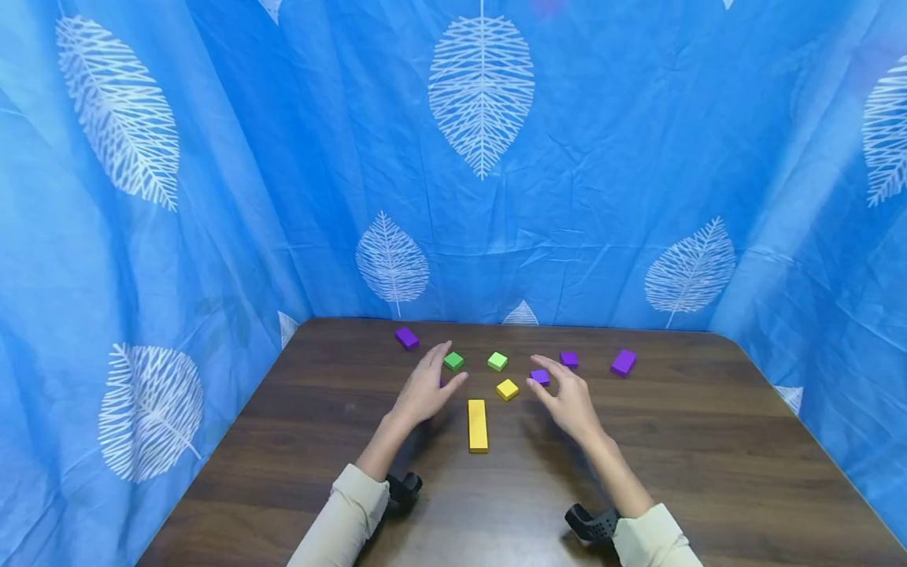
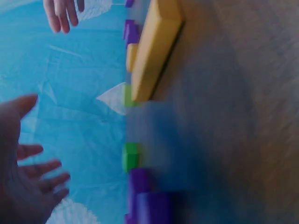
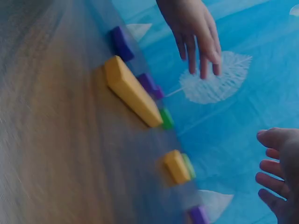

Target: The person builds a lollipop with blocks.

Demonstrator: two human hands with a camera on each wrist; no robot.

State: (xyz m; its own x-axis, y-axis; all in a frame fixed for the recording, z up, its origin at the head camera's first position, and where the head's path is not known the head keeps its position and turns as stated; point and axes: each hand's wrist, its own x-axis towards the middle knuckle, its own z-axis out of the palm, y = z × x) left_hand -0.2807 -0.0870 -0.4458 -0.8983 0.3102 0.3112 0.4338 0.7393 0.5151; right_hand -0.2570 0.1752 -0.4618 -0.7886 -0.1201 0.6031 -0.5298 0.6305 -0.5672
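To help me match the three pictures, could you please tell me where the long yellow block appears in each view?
Head: the long yellow block is in the lower middle, slightly right of centre.
Left wrist: the long yellow block is in the upper middle, reaching the top edge.
Right wrist: the long yellow block is left of centre in the upper half, slanting down rightward.
Shared landmark: the dark green block.

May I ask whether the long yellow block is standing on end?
No, the long yellow block lies flat on the brown table.
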